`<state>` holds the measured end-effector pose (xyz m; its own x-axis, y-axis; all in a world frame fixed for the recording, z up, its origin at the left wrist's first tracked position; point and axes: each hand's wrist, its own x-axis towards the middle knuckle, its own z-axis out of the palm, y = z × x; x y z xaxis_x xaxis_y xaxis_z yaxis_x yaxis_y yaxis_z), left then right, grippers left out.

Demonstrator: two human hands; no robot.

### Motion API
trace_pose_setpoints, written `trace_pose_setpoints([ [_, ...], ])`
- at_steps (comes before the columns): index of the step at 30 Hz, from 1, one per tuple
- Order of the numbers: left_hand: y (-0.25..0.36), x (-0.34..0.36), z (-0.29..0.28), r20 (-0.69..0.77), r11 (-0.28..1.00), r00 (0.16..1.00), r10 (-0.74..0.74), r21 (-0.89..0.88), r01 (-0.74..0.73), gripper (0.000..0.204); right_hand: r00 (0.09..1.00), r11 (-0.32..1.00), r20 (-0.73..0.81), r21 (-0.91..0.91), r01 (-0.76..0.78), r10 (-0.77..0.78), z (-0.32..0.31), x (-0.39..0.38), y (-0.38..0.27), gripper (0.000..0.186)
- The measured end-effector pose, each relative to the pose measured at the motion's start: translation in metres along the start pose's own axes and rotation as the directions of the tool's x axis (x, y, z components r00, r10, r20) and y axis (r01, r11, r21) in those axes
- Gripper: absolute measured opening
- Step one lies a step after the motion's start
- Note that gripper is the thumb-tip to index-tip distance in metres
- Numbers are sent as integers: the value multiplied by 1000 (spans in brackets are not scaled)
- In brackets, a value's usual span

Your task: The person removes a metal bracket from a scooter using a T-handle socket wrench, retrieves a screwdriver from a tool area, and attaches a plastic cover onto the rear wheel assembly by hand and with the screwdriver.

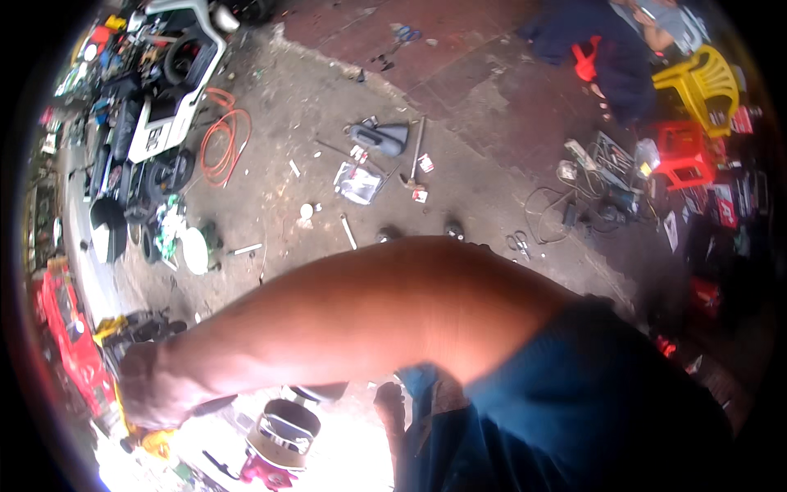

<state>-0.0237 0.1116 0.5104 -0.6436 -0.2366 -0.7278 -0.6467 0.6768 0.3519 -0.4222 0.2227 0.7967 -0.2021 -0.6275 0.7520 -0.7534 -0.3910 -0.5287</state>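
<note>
Beside the fingers of your right hand [152, 391] sits a yellow part [158, 444]; blur means grip cannot be told. Glare could cause a mishandled hold.

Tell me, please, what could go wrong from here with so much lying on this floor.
The bare right hand is at a bright yellow part; its grip is unclear, so that part might slip. The coiled orange hose on the grey floor could snag a foot. The long-handled hammer lying loose might trip someone.
</note>
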Motion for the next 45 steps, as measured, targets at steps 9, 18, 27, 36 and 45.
trace_pose_setpoints([
  [9,50,151,-111,148,978,969,196,40,-204,21,-201,-45,-515,300,-953,834,0,-372,43,21],
  [18,191,296,-190,399,501,549,734,227,-835,20,-966,-246,-255,935,-255,30,55,-515,-188,10],
  [27,392,307,-117,415,851,780,469,23,-524,17,-905,243,353,924,297,-238,238,-492,-170,17],
  [36,466,266,-76,357,965,919,165,134,-225,18,-978,-230,-197,957,-175,-75,-50,-644,-183,19],
  [45,531,234,-61,266,971,956,125,163,-172,22,-674,107,-736,676,-729,58,-222,-648,-153,10],
])
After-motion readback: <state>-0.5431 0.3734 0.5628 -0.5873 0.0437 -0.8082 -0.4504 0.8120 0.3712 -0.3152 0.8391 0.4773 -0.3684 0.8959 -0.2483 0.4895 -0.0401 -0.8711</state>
